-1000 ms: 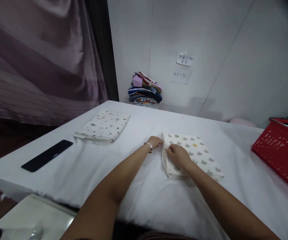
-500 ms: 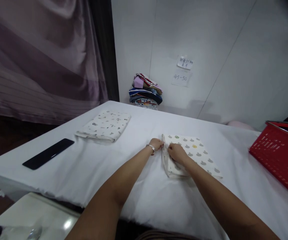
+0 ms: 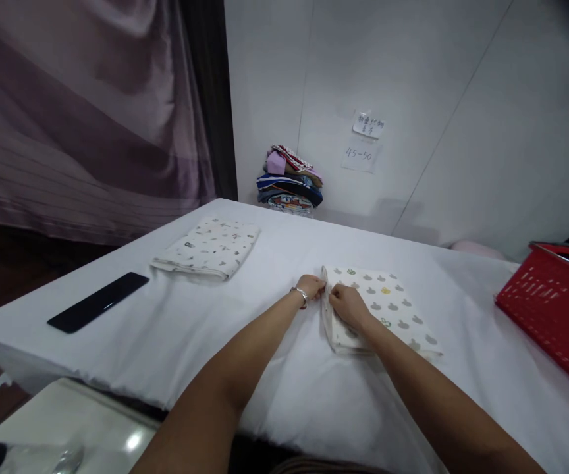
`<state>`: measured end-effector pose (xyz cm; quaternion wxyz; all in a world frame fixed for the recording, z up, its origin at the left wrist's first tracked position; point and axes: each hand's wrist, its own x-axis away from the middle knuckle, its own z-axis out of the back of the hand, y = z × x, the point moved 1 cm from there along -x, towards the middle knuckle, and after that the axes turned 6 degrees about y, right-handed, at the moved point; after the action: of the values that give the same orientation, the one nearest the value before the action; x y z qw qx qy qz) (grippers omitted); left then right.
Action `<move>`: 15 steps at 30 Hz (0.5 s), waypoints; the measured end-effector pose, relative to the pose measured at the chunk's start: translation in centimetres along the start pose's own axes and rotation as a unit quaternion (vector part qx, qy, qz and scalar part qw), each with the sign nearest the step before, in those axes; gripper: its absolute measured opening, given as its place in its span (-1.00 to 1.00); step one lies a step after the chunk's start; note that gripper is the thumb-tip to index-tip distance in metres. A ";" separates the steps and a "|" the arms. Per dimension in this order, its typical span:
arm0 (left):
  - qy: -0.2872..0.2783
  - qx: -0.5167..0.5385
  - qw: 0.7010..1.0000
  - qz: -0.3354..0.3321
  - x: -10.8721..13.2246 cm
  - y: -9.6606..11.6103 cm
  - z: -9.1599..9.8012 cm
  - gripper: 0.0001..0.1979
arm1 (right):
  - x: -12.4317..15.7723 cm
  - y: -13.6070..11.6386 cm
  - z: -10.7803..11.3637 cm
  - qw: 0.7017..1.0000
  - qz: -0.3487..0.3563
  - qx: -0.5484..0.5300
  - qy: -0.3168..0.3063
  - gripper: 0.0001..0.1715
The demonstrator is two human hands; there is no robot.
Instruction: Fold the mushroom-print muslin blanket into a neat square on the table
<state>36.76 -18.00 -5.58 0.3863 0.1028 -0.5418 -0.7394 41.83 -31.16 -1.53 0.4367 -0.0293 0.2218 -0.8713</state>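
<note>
A folded white cloth [image 3: 388, 299] printed with grey bunny-like shapes and a few green and yellow ones lies flat in front of me, right of centre. My left hand [image 3: 310, 287], with a bracelet at the wrist, pinches the cloth's left folded edge. Just to the right, my right hand [image 3: 348, 304] is closed on the top layer near that same edge; its fingertips are partly hidden. Farther left lies a second folded white cloth [image 3: 210, 249] with small grey prints, untouched by either hand.
A white sheet covers the table [image 3: 284, 257]. A black flat slab [image 3: 99, 301] lies at its left, and a red basket [image 3: 554, 303] with a metal handle stands at the right. Folded fabrics [image 3: 289, 181] are piled beyond the far edge. A white stool-like surface [image 3: 77, 415] sits lower left.
Both hands stay at the cloth's left edge, with the right hand shifted slightly toward the left one. The whole view has moved a little.
</note>
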 end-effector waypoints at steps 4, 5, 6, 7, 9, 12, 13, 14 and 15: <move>0.000 0.021 1.000 0.017 0.3 0.4 0.2 -0.81 | -0.1 0.5 -0.3 1.000 -0.001 -0.020 -0.005 -0.80; 0.001 0.025 0.999 0.019 0.4 0.4 0.3 -0.80 | -0.1 0.5 -0.4 1.000 0.001 -0.023 -0.005 -0.80; 0.003 0.029 0.999 0.022 0.4 0.5 0.3 -0.79 | -0.1 0.5 -0.4 1.000 0.002 -0.023 -0.006 -0.80; 0.004 0.032 0.999 0.024 0.3 0.5 0.2 -0.78 | -0.1 0.5 -0.4 1.000 0.002 -0.022 -0.006 -0.80; 0.006 0.034 0.999 0.027 0.2 0.5 0.1 -0.76 | 0.0 0.4 -0.3 1.000 0.004 -0.018 -0.003 -0.80; 0.006 0.027 0.999 0.027 0.0 0.6 -0.2 -0.74 | 0.3 0.1 -0.3 1.000 0.007 -0.014 0.006 -0.80; 0.007 0.023 0.999 0.027 0.0 0.7 -0.2 -0.74 | 0.5 -0.1 -0.2 1.000 0.005 -0.014 0.008 -0.81; 0.008 0.019 0.999 0.027 0.0 0.7 -0.2 -0.73 | 0.6 -0.2 -0.2 1.000 0.003 -0.014 0.007 -0.81; 0.010 0.014 1.000 0.026 0.0 0.8 -0.2 -0.70 | 0.7 -0.2 -0.2 1.000 0.001 -0.015 0.005 -0.81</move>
<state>37.26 -18.23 -5.02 0.4092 0.1014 -0.5509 -0.7203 41.16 -31.52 -1.70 0.4359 -0.0315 0.2373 -0.8676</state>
